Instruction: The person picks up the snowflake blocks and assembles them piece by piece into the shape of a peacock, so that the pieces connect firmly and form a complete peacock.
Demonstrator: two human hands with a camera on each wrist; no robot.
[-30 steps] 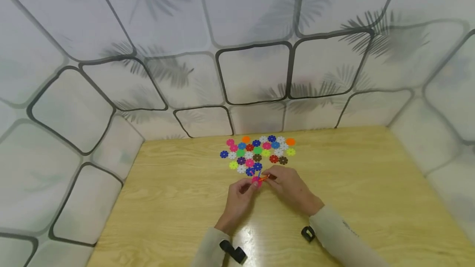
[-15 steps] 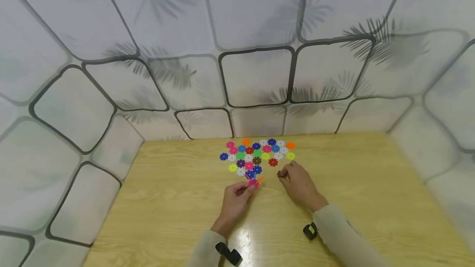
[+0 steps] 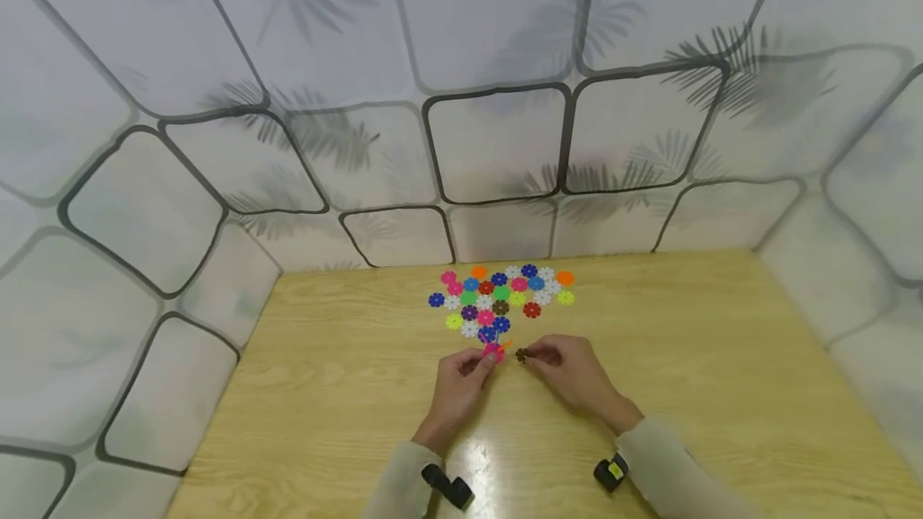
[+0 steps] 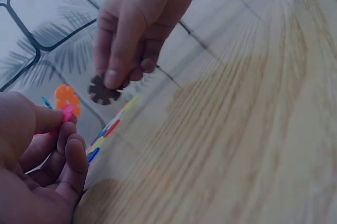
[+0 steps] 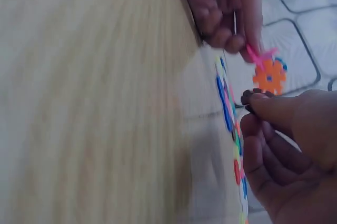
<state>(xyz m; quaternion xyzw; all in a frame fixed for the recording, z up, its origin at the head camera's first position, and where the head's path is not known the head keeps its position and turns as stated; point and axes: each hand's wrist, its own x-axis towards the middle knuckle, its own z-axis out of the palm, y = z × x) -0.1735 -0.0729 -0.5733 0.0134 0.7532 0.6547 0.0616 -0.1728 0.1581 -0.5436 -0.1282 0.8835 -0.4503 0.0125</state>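
My left hand point(image 3: 459, 387) pinches a pink snowflake disc point(image 3: 493, 353) between thumb and fingers. An orange notched disc point(image 4: 66, 99) and a blue one are slotted into the pink one, standing out at angles. Just to the right, my right hand point(image 3: 573, 375) pinches a brown snowflake disc point(image 3: 521, 356) by its edge, with its slots showing. In the left wrist view the brown disc point(image 4: 104, 90) hangs a short gap away from the orange one. The right wrist view has the brown disc point(image 5: 254, 97) close below the orange disc point(image 5: 269, 77).
A flat spread of many-coloured snowflake discs point(image 3: 501, 293) lies on the wooden table point(image 3: 324, 375) beyond the hands. A single red disc point(image 3: 532, 310) lies at its near right side. Patterned fabric walls point(image 3: 497, 142) stand at the table's back and sides.
My right hand went to the right side of the spread, picked up the brown disc and brought it back left towards the joined discs. The orange disc stays on the pink one in my left hand.
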